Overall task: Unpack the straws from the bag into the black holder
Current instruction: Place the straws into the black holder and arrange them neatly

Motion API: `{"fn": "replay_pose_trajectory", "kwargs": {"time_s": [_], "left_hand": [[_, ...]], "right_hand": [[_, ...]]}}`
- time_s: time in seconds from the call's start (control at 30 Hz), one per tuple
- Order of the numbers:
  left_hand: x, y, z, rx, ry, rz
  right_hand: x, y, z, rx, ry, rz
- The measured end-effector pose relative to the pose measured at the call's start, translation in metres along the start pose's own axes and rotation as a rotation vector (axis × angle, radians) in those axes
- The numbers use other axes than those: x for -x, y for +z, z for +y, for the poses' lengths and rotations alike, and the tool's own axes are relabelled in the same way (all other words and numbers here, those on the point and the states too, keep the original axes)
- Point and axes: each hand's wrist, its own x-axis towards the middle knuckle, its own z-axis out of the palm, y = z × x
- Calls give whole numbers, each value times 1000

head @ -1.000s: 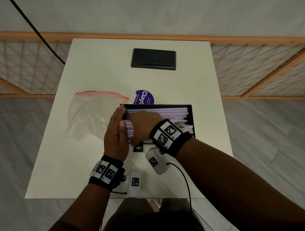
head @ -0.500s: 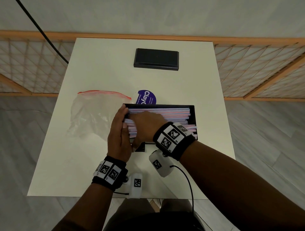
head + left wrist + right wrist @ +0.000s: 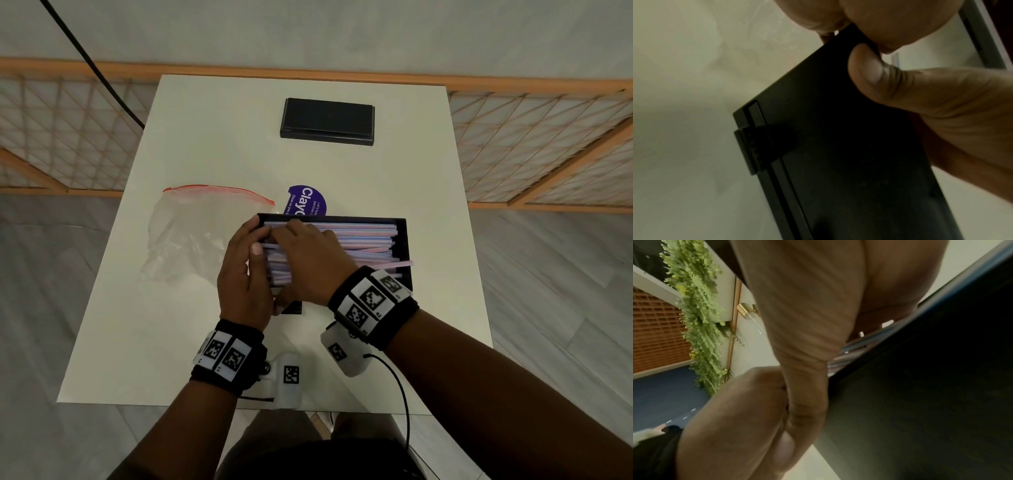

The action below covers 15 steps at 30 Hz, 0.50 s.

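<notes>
The open black holder (image 3: 403, 240) lies mid-table, filled with pink and blue straws (image 3: 359, 236) lying lengthwise. One straw (image 3: 406, 263) pokes over its right rim. My left hand (image 3: 251, 238) presses flat against the holder's left end, fingers straight along the straw tips. My right hand (image 3: 291, 267) lies over the left part of the pile, fingers curled over the straws and thumb against the front wall. In the left wrist view that thumb (image 3: 900, 91) presses the holder's dark wall (image 3: 838, 146). The right wrist view shows straw ends (image 3: 855, 344) under my palm.
The clear zip bag (image 3: 191, 236) with a red seal lies slack left of the holder. A purple round sticker (image 3: 306, 202) sits just behind the holder. A flat black lid (image 3: 327, 121) lies at the table's far side. The white table (image 3: 205, 137) ends close at my wrists.
My right hand's fingers have slid farther across the straw pile towards the holder's back wall. The left hand stays pressed against the left end.
</notes>
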Motion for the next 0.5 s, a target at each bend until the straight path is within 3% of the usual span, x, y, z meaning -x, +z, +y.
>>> {"fn": "replay_pose_trajectory", "kwargs": {"time_s": [0.1,0.2,0.3,0.4,0.5], "left_hand": [[-4,-4,5,82,-17,13],[-12,-16,10,-60,59,-69],[-28,-31,23,-350,202,-403],[-46,-32,41,-591,206,-784],[-63,-22,54,-766,206,-935]], "right_hand": [[10,-11,9,-103,-1,60],[26,-29,29,-104,47,93],[42,-38,50,-8,114,82],[48,-36,60,96,122,50],[46,-34,62,157,127,17]]}}
